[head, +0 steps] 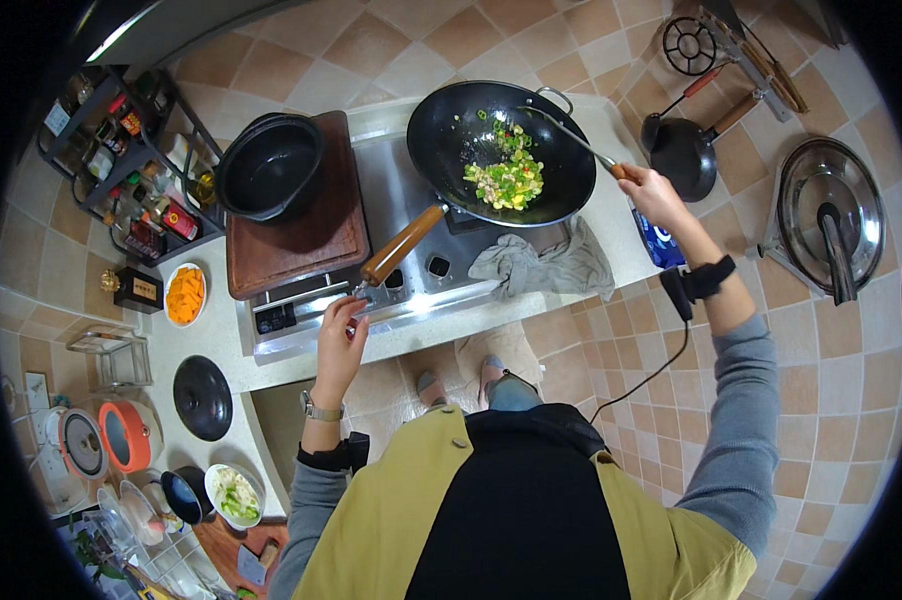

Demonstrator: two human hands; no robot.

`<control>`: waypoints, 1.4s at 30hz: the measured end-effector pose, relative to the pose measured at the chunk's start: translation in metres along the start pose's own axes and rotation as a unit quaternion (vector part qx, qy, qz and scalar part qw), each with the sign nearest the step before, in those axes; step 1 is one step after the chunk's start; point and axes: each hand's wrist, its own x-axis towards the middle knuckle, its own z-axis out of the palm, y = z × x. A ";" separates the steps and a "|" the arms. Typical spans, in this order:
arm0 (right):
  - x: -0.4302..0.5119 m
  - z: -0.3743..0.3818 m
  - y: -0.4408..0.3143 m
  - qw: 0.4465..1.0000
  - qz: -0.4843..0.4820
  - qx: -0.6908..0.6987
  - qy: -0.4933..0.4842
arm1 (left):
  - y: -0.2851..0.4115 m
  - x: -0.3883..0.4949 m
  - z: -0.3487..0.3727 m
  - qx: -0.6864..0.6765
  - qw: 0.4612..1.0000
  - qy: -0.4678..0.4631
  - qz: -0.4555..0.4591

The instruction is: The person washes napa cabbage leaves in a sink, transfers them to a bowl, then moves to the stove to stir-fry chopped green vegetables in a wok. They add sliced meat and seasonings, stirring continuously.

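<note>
A black wok stands on the right side of the steel gas stove, its wooden handle pointing toward me. Chopped green and pale food lies in its lower middle. My right hand is closed on the wooden handle of a metal cooking utensil, whose head rests near the wok's upper right wall. My left hand is just below the end of the wok handle, at the stove's front edge, fingers curled. Whether it touches the stove or a small thing at its fingertips is unclear.
A black pot sits on a wooden board left of the wok. A grey cloth lies at the stove's front right. Orange pieces fill a white bowl. A cleaver lies lower left. A spice rack stands back left.
</note>
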 end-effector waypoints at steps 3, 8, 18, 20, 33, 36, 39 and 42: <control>0.000 0.005 -0.009 0.980 0.130 0.064 -0.134 | 0.005 -0.002 -0.004 -0.001 1.000 0.015 -0.002; 0.003 0.006 -0.026 0.970 0.132 0.167 -0.116 | 0.014 -0.009 -0.011 0.010 1.000 0.011 -0.009; -0.043 -0.027 -0.014 0.992 -0.013 0.001 -0.127 | 0.019 -0.009 -0.022 0.012 1.000 0.024 -0.009; -0.074 -0.069 -0.021 0.990 -0.006 -0.053 -0.128 | 0.016 -0.007 -0.022 0.003 1.000 0.025 -0.006; 0.005 -0.086 0.000 0.945 0.260 0.060 -0.190 | 0.026 -0.018 -0.014 -0.003 0.999 0.042 -0.033; 0.035 -0.119 0.016 0.870 0.360 0.169 -0.289 | 0.029 -0.028 -0.013 0.001 0.995 0.064 -0.071; 0.083 -0.079 0.031 0.828 0.368 0.305 -0.295 | 0.043 -0.042 -0.009 0.017 0.989 0.117 -0.093; 0.107 -0.026 0.047 0.924 0.179 0.222 -0.254 | 0.059 -0.055 -0.014 0.039 0.978 0.155 -0.137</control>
